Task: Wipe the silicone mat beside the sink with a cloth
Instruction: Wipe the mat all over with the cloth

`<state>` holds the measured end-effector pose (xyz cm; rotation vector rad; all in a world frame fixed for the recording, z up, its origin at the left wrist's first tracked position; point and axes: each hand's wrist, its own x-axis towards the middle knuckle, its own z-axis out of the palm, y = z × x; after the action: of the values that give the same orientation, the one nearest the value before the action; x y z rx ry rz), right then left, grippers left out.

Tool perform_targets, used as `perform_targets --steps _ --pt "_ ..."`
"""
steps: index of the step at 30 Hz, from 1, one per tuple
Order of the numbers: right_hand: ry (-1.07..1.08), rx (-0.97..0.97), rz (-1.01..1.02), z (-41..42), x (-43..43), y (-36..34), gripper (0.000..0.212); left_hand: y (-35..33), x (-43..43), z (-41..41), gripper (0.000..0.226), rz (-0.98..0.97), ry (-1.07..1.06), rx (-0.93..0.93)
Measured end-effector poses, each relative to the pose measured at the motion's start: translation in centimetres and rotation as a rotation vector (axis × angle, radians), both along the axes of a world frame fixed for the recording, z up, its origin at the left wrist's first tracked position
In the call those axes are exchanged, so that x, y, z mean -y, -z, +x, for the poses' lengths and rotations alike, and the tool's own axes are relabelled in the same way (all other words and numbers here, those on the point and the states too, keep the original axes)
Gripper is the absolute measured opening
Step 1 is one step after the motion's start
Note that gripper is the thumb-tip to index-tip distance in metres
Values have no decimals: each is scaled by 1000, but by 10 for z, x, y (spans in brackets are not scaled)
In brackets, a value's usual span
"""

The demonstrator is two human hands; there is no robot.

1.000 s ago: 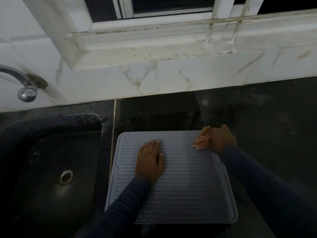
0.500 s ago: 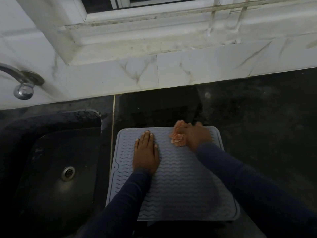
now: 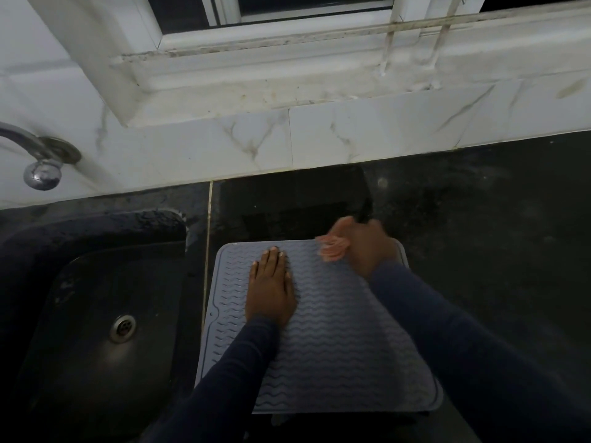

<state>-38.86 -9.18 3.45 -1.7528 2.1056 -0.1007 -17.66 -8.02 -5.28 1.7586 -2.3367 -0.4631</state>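
A: Silicone mat (image 3: 335,346) is laid on the dark counter, just right of the sink (image 3: 96,314); left hand (image 3: 270,290) is pressed flat, open, empty. Why?

B: Probably to anchor it. Farther back, a pink cloth (image 3: 331,249) is bunched in the closed right hand (image 3: 364,247) at the far edge.

The right hand (image 3: 364,247) with the pink cloth (image 3: 332,249) has swept back toward the mat's (image 3: 335,346) far right corner — half a second ago it was near the middle of the far edge, just beside the left hand (image 3: 271,292). The two hands now sit apart again, and the cloth is blurred — bunched under the right fingers (image 3: 343,227) at the mat's far edge.
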Motion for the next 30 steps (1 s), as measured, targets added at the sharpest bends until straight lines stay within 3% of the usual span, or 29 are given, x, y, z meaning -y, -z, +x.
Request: perform_targets --steps 3,5,8,14,19,22,26,30 --pt "-249 -7 93 72 10 11 37 -3 0 0 61 10 33 39" --pt "-290 -17 181 88 19 29 39 -3 0 0 61 23 33 49" --pt "-204 -64 208 60 18 41 45 -3 1 1 55 19 25 39" --pt "20 -54 143 -35 -19 14 44 1 1 2 68 5 31 34" --pt "154 -129 156 -57 -25 0 38 2 0 3 66 7 19 15" --pt "193 -1 177 -49 -9 1 28 2 0 2 60 4 10 14" --pt "-17 114 76 20 17 13 25 0 0 0 58 4 -5 0" --pt "-158 -34 146 91 19 36 33 -3 -1 1 56 6 17 2"
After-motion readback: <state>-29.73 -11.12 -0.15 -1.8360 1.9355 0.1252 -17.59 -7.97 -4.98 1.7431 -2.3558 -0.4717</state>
